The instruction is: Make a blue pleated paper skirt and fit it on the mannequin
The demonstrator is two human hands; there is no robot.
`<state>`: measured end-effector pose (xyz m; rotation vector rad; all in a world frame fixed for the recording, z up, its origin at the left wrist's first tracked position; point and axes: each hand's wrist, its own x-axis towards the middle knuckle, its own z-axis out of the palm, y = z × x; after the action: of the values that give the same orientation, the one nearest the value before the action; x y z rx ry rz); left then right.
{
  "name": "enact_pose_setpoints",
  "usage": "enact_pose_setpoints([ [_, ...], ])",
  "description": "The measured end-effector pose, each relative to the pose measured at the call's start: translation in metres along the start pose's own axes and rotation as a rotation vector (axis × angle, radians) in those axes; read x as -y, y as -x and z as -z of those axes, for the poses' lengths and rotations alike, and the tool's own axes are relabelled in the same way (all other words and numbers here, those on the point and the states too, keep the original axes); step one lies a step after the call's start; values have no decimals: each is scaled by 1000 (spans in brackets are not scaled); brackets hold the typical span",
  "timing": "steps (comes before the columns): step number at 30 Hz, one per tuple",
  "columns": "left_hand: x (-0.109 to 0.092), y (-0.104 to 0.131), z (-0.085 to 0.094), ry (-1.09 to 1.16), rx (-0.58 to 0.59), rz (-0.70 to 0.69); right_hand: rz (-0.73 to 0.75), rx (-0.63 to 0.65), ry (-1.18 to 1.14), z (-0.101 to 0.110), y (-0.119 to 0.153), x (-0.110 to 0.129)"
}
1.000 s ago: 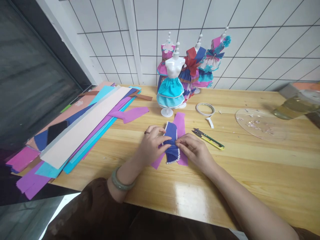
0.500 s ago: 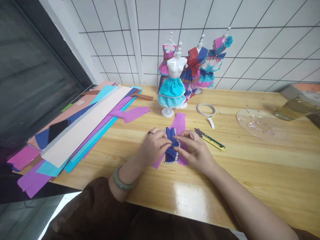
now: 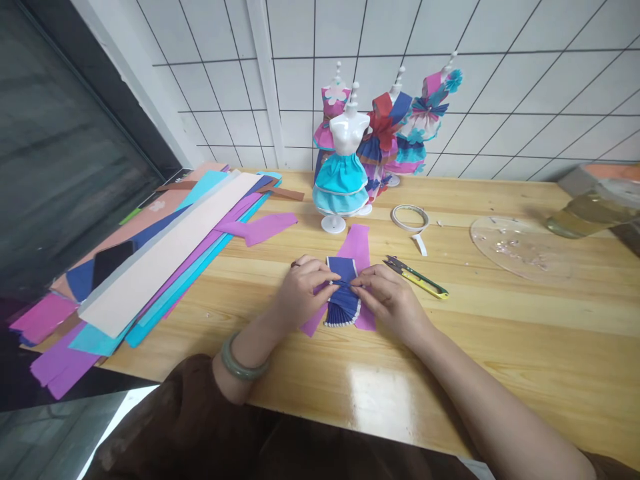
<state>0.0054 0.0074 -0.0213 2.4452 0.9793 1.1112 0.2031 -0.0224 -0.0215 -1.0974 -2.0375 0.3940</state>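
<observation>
A dark blue pleated strip with white edging (image 3: 342, 311) is pinched at both sides over the table. My left hand (image 3: 305, 288) closes on its left edge, thumb against fingertips. On the opposite edge, my right hand (image 3: 390, 293) grips it the same way. The strip's lower end is folded into fine pleats that fan out, while its upper end lies smooth. Beneath it is a purple piece of sheet material (image 3: 356, 241), showing above and to both sides. Thread snips with a yellow-green handle (image 3: 420, 279) lie just right of my right hand.
Coloured sheets and strips (image 3: 165, 253) are heaped at the left with a phone (image 3: 113, 261). A small mannequin in a turquoise skirt (image 3: 345, 160) stands before several dressed ones. A tape roll (image 3: 410, 218), a clear plate of small bits (image 3: 515, 248) and a glass of liquid (image 3: 585, 213) sit right.
My hands have drawn slightly apart at the strip's middle. Its upper part, gathered before, now lies wider and flatter. The view has shifted a little.
</observation>
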Motion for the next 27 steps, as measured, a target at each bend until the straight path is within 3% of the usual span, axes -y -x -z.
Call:
enact_pose_setpoints([
  [6, 2, 0, 1, 0, -12, 21, 2, 14, 3, 1, 0, 0],
  [9, 0, 1, 3, 67, -7, 155, 3, -7, 7, 2, 0, 1],
  [13, -2, 1, 4, 321, 56, 397, 29, -52, 26, 2, 0, 1],
  [19, -10, -2, 4, 574, 118, 537, 58, -69, 44, 0, 1, 0],
  [27, -9, -2, 3, 531, 70, 511, 1, -72, -34, 2, 1, 4],
])
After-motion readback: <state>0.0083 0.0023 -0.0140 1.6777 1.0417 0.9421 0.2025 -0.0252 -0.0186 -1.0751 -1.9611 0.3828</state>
